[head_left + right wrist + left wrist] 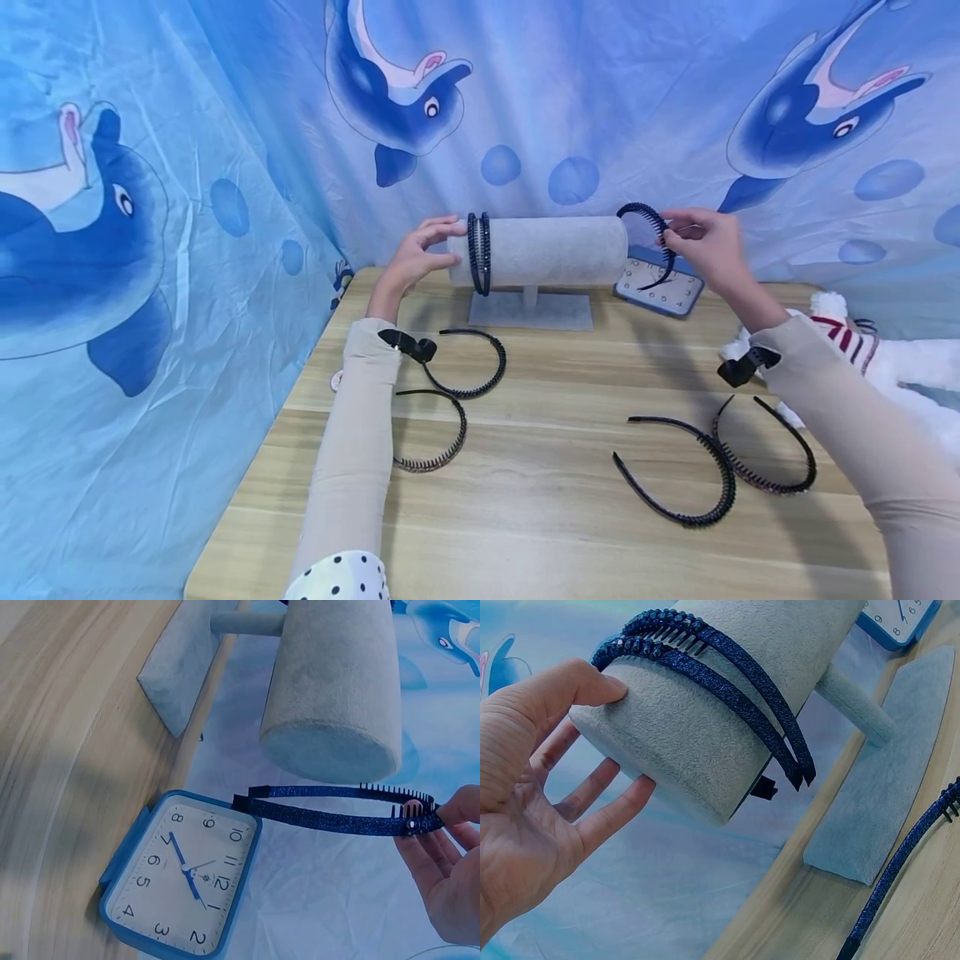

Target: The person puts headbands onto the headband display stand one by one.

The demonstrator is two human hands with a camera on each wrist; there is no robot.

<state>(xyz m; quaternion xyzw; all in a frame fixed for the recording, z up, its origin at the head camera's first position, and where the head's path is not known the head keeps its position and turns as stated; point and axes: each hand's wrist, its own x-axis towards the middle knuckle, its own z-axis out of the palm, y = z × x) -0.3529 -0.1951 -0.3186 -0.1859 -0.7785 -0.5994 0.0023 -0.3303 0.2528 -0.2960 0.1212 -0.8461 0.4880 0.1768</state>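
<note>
A grey plush display stand (pixel 555 250) with a horizontal roll stands at the back of the table. My left hand (pixel 420 254) holds the roll's left end, its thumb (pixel 604 688) against the plush and fingers spread round the end. Two dark, glittery toothed headbands (pixel 727 690) sit side by side round the roll near that hand. Just off the roll's right end, my right hand (pixel 705 242) pinches another toothed headband (pixel 322 820) at its curved top. That headband's open tips point away from the hand, and it is apart from the roll in the right wrist view.
Two headbands (pixel 495 375) lie on the wooden table (pixel 525 500) by the left forearm, and two more (pixel 727 479) at the right. A blue clock (pixel 660 287) is behind the stand's right end. A white plush toy (pixel 892 358) lies beyond the right forearm.
</note>
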